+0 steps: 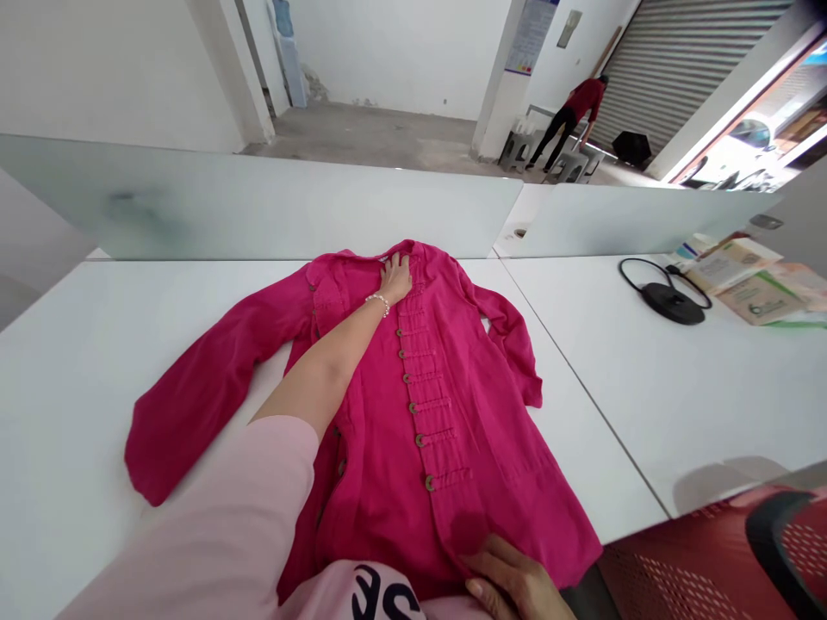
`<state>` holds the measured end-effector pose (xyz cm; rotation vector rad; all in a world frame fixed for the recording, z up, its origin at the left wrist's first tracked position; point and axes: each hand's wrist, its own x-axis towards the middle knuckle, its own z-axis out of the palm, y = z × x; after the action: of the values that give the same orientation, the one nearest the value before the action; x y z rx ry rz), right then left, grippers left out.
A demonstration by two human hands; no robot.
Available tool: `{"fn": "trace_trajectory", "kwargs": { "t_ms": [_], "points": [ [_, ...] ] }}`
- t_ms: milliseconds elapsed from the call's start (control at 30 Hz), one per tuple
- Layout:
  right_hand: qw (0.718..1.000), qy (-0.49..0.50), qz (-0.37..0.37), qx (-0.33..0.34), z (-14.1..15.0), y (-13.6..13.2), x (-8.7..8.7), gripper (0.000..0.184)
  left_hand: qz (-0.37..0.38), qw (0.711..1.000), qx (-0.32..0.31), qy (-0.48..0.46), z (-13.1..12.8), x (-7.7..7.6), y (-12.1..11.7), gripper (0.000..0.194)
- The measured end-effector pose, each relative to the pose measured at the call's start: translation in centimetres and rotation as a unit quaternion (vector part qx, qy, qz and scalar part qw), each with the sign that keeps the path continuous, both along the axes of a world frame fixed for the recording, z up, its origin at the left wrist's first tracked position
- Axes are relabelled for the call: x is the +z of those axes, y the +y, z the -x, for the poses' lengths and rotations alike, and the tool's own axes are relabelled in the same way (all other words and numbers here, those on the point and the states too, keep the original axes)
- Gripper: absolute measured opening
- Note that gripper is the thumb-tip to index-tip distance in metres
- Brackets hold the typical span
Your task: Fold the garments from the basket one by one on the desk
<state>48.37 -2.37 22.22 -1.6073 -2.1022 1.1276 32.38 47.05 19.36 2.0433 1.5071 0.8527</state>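
A bright pink button-front jacket [452, 405] lies spread flat on the white table [77, 370], its collar at the far side and both sleeves out. My left hand [395, 277] reaches across it and rests flat near the collar, fingers stretched out; a bead bracelet is on that wrist. My right hand [513, 581] lies on the jacket's near hem at the table's front edge, fingers extended and pressing the cloth. A row of round buttons runs down the jacket's middle.
A frosted glass divider [258, 207] stands behind the jacket. On the neighbouring desk sit a black round base with a cable loop [668, 297] and boxes [749, 280]. A red mesh chair [730, 551] is at my right. A person in red [572, 120] bends over stools far back.
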Motion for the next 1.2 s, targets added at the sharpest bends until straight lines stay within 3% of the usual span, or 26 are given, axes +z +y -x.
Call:
{"fn": "trace_trajectory", "kwargs": {
  "t_ms": [100, 267, 467, 567, 633, 700, 767, 900, 1067, 1133, 1200],
  "points": [
    [1.000, 0.013, -0.009, -0.016, 0.5, 0.0, 0.2, 0.048, -0.031, 0.994, -0.041, 0.096, -0.6, 0.2, -2.0, 0.061],
    [0.998, 0.020, -0.015, -0.058, 1.2, -0.7, 0.6, 0.044, -0.036, 0.984, -0.110, 0.136, -2.0, 0.5, -5.6, 0.058],
    [0.996, 0.021, -0.033, -0.086, 2.1, -3.0, 0.8, 0.042, -0.040, 0.970, -0.140, 0.194, -2.4, 0.6, -9.2, 0.062],
    [0.990, 0.028, -0.070, -0.120, 0.3, -3.7, 0.9, 0.040, -0.046, 0.971, -0.139, 0.190, -2.1, 0.6, -10.5, 0.059],
    [0.961, -0.028, -0.159, -0.227, -2.1, -3.8, 0.4, 0.041, -0.036, 0.973, -0.139, 0.183, -2.1, 0.6, -11.4, 0.058],
    [0.902, -0.115, -0.232, -0.346, -4.8, -3.7, -0.9, 0.051, -0.019, 0.975, -0.137, 0.176, -2.2, 0.4, -12.2, 0.059],
    [0.860, -0.174, -0.251, -0.409, -7.0, -3.5, -2.5, 0.066, -0.004, 0.976, -0.135, 0.172, -2.4, 0.1, -13.1, 0.063],
    [0.850, -0.189, -0.234, -0.432, -8.3, -3.1, -4.4, 0.071, 0.000, 0.973, -0.136, 0.187, -2.6, -0.2, -14.2, 0.066],
    [0.835, -0.168, -0.213, -0.479, -8.8, -3.7, -3.6, 0.055, 0.010, 0.952, -0.138, 0.273, -2.3, 0.3, -14.3, 0.070],
    [0.818, -0.175, -0.191, -0.514, -9.7, -4.2, -3.4, 0.053, 0.012, 0.947, -0.139, 0.288, -2.3, 0.5, -14.3, 0.071],
    [0.818, -0.191, -0.174, -0.514, -10.5, -4.7, -3.5, 0.052, 0.011, 0.947, -0.138, 0.290, -2.3, 0.6, -14.3, 0.071]
  ]
}}
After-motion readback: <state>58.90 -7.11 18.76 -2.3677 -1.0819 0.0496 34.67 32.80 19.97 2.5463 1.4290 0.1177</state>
